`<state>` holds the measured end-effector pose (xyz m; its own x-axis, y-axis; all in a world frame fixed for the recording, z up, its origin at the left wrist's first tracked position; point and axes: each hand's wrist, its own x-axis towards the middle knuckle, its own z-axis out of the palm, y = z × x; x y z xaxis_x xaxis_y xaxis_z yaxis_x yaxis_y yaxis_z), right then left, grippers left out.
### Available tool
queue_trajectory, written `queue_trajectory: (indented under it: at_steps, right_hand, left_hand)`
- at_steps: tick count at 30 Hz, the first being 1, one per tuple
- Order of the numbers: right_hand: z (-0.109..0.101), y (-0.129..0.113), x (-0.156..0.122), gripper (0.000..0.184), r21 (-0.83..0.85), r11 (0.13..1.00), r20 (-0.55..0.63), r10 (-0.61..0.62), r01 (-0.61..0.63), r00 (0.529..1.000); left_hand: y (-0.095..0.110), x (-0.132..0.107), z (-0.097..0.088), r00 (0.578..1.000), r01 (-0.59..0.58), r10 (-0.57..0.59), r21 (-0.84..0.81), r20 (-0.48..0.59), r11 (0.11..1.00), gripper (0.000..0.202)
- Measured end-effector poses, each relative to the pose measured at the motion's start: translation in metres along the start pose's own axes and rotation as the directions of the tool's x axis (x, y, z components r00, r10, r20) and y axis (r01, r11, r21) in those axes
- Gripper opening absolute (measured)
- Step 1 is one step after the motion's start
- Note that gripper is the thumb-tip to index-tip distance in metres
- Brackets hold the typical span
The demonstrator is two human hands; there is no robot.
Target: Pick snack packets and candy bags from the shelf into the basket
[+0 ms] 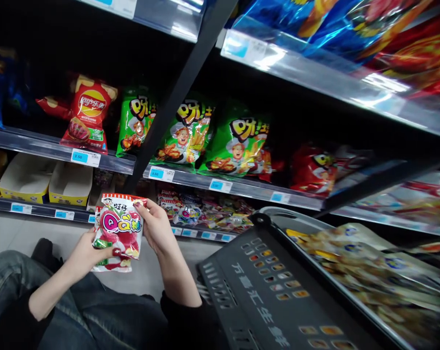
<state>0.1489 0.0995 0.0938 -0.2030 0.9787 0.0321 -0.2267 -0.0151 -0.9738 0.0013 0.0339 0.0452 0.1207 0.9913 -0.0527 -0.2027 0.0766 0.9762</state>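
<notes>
White-and-red plastic candy packets (121, 228), two overlapping (front one reads 旺仔 QQ糖), held before dark shelves (44, 140): my left hand (84, 253) clamped on lower-left edge, my right hand (157, 226) pinching upper-right corner. To right, dark-grey plastic basket (254, 265), lettering ending 生鲜.

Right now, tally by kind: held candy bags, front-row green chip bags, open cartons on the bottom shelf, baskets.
Held candy bags: 2 showing
Front-row green chip bags: 3
Open cartons: 2
Basket: 1
Total: 8
</notes>
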Motion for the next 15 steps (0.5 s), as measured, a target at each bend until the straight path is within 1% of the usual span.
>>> queue_trajectory:
  at_steps: [2,3,6,8,10,11,14,15]
  right_hand:
    - [0.000,-0.001,-0.001,0.021,0.021,1.000,-0.002,-0.007,0.007,1.000]
    - [-0.001,-0.003,-0.002,0.019,0.019,1.000,0.006,-0.018,0.018,1.000]
    - [-0.007,-0.010,-0.006,0.021,-0.029,0.998,0.069,-0.045,0.047,0.997]
    - [-0.012,-0.014,-0.007,0.022,-0.078,0.995,0.102,-0.060,0.068,0.993]
    - [-0.016,-0.017,-0.008,0.022,-0.136,0.986,0.102,-0.083,0.097,0.991]
    - [-0.017,-0.018,-0.008,0.021,-0.162,0.980,0.079,-0.107,0.118,0.991]
    - [-0.021,-0.018,-0.005,0.018,-0.228,0.959,-0.044,-0.183,0.168,0.982]
    - [-0.022,-0.017,-0.004,0.018,-0.238,0.956,-0.089,-0.195,0.170,0.977]
  left_hand:
    - [0.002,0.002,-0.001,0.998,-0.023,0.031,0.129,-0.058,0.991,0.027]
    - [0.002,0.003,-0.002,0.997,-0.014,0.027,0.181,-0.073,0.983,0.025]
    - [-0.004,0.009,-0.005,0.995,0.063,-0.036,0.289,-0.097,0.955,0.022]
    - [-0.008,0.011,-0.006,0.992,0.107,-0.079,0.320,-0.100,0.941,0.018]
    - [-0.009,0.011,-0.005,0.991,0.122,-0.101,0.299,-0.085,0.947,0.016]
    - [-0.009,0.010,-0.004,0.991,0.130,-0.117,0.267,-0.067,0.955,0.018]
    - [-0.007,0.006,-0.001,0.983,0.177,-0.180,0.104,0.022,0.979,0.024]
    - [-0.008,0.004,0.000,0.980,0.189,-0.191,0.052,0.052,0.981,0.023]
